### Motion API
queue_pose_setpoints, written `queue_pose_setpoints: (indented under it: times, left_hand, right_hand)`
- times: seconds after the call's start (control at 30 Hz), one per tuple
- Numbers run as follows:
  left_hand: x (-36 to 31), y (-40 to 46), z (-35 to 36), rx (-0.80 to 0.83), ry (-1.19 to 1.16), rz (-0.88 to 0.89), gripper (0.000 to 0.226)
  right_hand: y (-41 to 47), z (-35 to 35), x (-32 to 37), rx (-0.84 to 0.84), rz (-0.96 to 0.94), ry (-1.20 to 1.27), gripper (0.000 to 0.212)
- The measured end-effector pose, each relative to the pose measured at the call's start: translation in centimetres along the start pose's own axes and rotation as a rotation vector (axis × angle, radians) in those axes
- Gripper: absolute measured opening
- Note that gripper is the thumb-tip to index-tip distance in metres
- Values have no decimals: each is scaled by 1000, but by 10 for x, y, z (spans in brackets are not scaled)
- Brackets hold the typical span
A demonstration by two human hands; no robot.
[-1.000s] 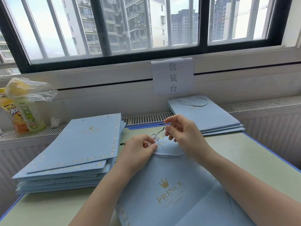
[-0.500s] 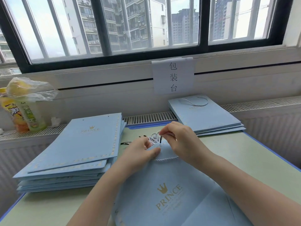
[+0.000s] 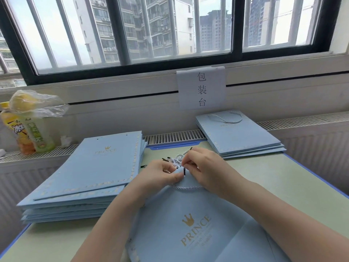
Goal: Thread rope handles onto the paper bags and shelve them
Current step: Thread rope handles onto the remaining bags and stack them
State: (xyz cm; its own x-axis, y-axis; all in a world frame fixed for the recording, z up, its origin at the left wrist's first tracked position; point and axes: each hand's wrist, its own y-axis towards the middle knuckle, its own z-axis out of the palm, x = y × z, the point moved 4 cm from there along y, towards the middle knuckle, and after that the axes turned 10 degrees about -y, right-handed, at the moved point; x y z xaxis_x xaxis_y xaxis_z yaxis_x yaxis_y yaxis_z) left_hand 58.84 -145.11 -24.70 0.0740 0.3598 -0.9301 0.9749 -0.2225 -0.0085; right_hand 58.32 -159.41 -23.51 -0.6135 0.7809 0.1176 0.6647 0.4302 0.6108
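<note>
Two drink bottles [image 3: 28, 133] under a plastic bag [image 3: 37, 104] on the sill, paper sign [image 3: 201, 89] below the barred window [image 3: 170, 29]

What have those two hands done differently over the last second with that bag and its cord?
The right hand came down from above the flat light-blue paper bag to its top edge, bringing the black-tipped end of the white twisted rope to the edge beside the left hand. The left hand kept pinching that edge. The rope loop lying on the bag and both stacks of blue bags stayed put.
</note>
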Motion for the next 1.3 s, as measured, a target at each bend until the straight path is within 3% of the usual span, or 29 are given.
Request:
queue_pose_setpoints:
  times: [0.13,0.4,0.7,0.87,1.07,1.23,1.3]
  left_hand:
    - [-6,-3,0,43,30,-22,13]
    - [-8,-5,-3,75,93,-74,19]
    - [-8,-5,-3,39,-25,-85,17]
    - [-5,-4,-3,59,-54,-75,18]
    - [-8,-4,-3,67,-62,-61,15]
    - [-7,-6,0,103,-24,-50,16]
    - [-6,-5,1,126,-9,-39,26]
  right_hand:
    - [-1,-4,12,-64,-84,-93,8]
    - [-1,-2,15,-11,-68,31,5]
    - [1,1,3,19,136,215,6]
    - [-2,5,5,74,84,143,8]
    - [-2,-3,4,-82,68,58,7]
    - [-3,-4,8,-104,-11,-27,9]
    - [-3,-3,10,-108,-18,-38,11]
